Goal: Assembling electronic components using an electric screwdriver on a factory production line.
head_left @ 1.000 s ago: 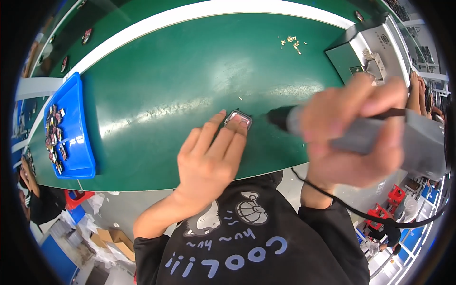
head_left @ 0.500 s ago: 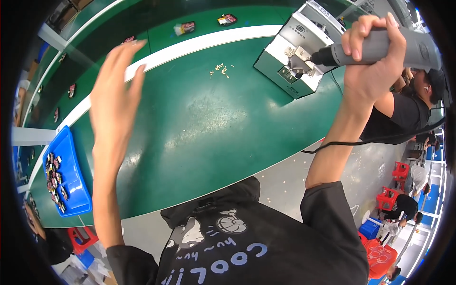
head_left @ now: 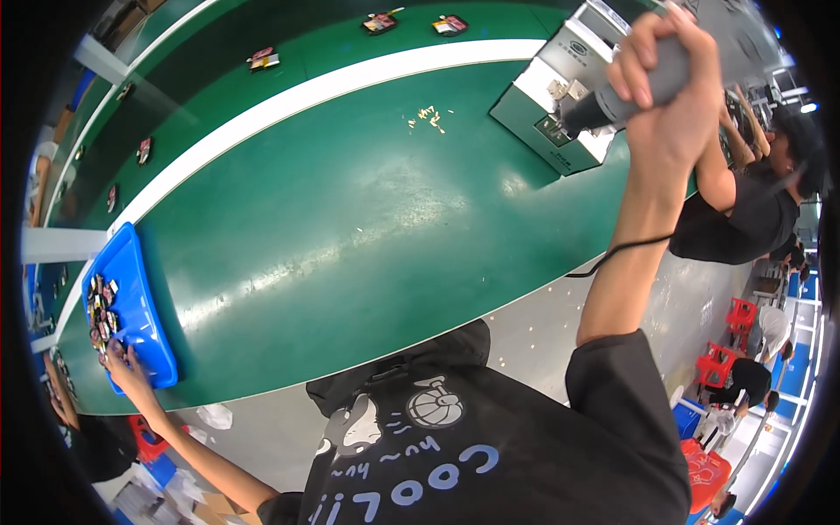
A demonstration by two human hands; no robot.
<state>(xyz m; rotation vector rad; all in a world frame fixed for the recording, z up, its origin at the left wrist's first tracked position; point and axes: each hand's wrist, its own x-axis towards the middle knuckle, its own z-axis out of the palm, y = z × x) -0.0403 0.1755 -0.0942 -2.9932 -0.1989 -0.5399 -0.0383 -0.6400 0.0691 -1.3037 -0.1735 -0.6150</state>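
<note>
My right hand (head_left: 672, 109) is wrapped round a thick grey electric screwdriver (head_left: 617, 101) with a black nose. Its nose points down and left at the front of a white and dark-green box-shaped screw feeder (head_left: 538, 92), where the tip is hard to make out. Far to the left, my left hand (head_left: 129, 376) reaches into a blue plastic tray (head_left: 144, 315), fingers apart at the lower end of a heap of small black-and-red parts (head_left: 102, 311). Whether the fingers touch a part is too small to tell.
Beyond a white rail (head_left: 350, 83), more small parts (head_left: 381, 22) lie spaced along a green belt. Yellowish bits (head_left: 427, 118) are scattered on the green table (head_left: 350, 219). A black cable (head_left: 612, 258) hangs by my right forearm. A person in black (head_left: 735, 214) sits at the right.
My left hand has swung down and left from above the rail to the tray. The screwdriver nose has dropped lower at the feeder's front. Parts beyond the rail have shifted position.
</note>
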